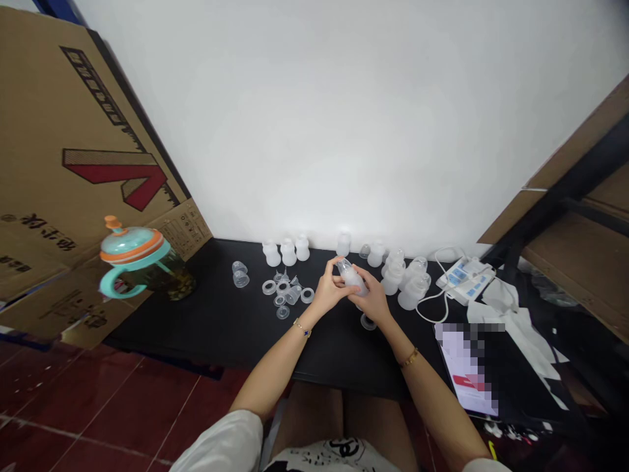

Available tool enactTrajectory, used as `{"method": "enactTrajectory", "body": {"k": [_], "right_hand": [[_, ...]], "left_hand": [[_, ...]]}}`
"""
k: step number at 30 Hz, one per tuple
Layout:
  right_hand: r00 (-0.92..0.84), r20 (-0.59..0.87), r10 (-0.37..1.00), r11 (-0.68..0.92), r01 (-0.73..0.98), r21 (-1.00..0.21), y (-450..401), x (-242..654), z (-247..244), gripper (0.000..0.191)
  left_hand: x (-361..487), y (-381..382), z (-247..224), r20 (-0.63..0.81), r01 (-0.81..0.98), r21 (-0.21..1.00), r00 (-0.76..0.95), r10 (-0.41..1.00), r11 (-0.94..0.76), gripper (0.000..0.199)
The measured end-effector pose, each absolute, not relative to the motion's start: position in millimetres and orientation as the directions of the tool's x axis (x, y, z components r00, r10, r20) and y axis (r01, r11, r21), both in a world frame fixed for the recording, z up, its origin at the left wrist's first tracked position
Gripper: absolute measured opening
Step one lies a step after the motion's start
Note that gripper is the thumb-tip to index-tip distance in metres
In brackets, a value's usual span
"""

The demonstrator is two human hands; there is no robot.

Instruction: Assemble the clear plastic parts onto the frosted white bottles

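Note:
Between both hands, above the black table, is a translucent baby bottle (354, 282) with a clear cap on its upper end, tilted up to the left. My left hand (330, 286) closes round the cap end. My right hand (372, 298) wraps the bottle's body from the right. A small clear round part (367, 322) lies under my right hand, partly covered by it. To the left lie several clear rings (307, 295) and nipples (293, 294). Several capped bottles (413, 290) stand to the right.
White bottles (288, 252) without caps stand by the wall, near two clear caps (240, 278). A teal-and-orange jug (147, 259) is at the left by a cardboard box (73, 164). A power strip (466, 278) with white cables and a tablet (486, 367) lie at the right.

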State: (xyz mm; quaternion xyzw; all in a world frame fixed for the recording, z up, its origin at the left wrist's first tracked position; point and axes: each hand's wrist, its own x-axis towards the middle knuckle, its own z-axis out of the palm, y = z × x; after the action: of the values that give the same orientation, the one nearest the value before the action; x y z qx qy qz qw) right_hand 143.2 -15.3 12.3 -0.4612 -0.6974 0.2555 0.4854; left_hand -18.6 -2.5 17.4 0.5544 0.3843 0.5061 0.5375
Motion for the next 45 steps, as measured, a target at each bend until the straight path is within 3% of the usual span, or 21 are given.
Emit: {"method": "enactTrajectory", "body": {"k": [12, 29, 45], "right_hand": [[-0.079, 0.429, 0.9, 0.426, 0.379, -0.822, -19.8, 145.5, 18.4, 0.065], [-0.118, 0.581, 0.806, 0.569, 0.425, -0.704, -17.2, 150.2, 15.6, 0.06], [-0.096, 0.507, 0.857, 0.497, 0.416, -0.762, -15.4, 150.5, 11.2, 0.063]], "left_hand": [[-16.5, -6.8, 20.3, 0.192, -0.106, 0.979, 0.196, 0.961, -0.174, 0.102], [-14.3, -11.3, 20.8, 0.238, -0.106, 0.969, 0.167, 0.957, -0.223, 0.099], [-15.6, -8.5, 20.1, 0.221, -0.07, 0.975, 0.182, 0.958, -0.211, 0.1]]}}
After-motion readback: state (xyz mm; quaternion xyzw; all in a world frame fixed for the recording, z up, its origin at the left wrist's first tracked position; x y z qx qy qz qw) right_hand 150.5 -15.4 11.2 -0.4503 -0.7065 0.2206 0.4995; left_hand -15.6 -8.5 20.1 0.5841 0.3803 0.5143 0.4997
